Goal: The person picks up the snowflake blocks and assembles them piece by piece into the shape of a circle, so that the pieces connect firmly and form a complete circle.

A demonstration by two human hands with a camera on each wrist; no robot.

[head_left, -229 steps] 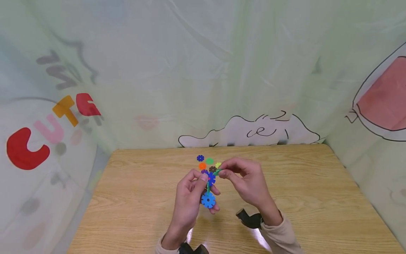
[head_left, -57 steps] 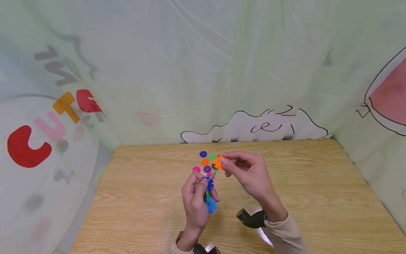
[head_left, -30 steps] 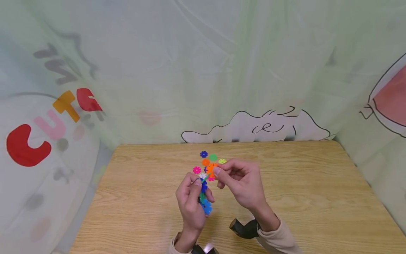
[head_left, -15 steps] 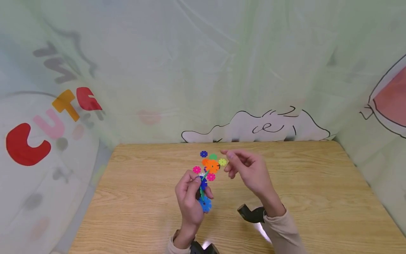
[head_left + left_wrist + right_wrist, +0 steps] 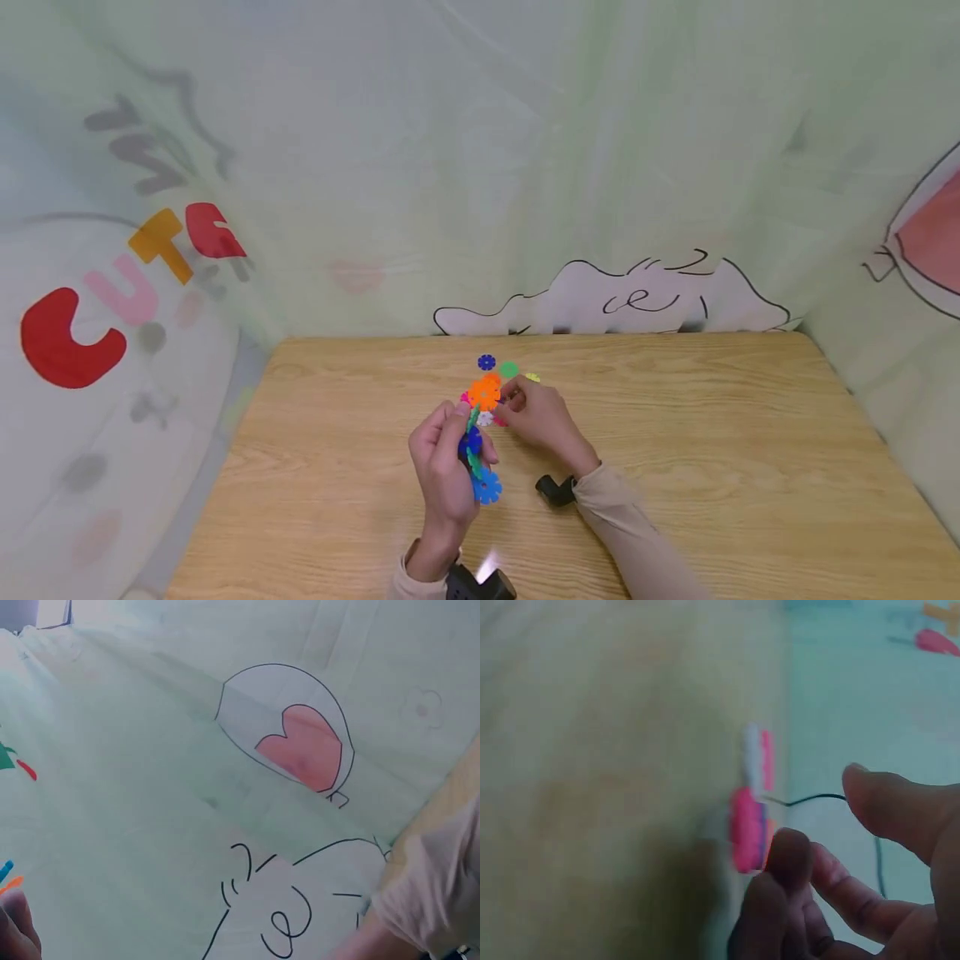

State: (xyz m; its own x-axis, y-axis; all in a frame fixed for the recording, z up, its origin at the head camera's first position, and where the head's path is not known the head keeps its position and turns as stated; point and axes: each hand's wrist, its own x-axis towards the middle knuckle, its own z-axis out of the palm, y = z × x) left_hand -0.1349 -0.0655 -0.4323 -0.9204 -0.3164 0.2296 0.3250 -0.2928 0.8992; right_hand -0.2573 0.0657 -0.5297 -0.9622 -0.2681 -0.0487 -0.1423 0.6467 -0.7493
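My left hand grips a chain of interlocking snowflake discs in the head view. An orange disc tops the chain. Below it come a green disc seen nearly edge-on, a dark blue disc, another green one and a light blue disc. My right hand reaches low over loose discs beside the chain, partly covering them. In the right wrist view its thumb and fingers stand apart, near a pink disc, with nothing visible between them. The left wrist view catches only a left fingertip.
Loose discs lie on the wooden table, among them a dark blue disc, a light green disc, a yellow disc and a white disc. A printed cloth hangs behind the table.
The right hand, earlier pinching the large orange disc, has let it go on the chain's green disc. It has since moved left and down to the loose discs. The left hand keeps hold.
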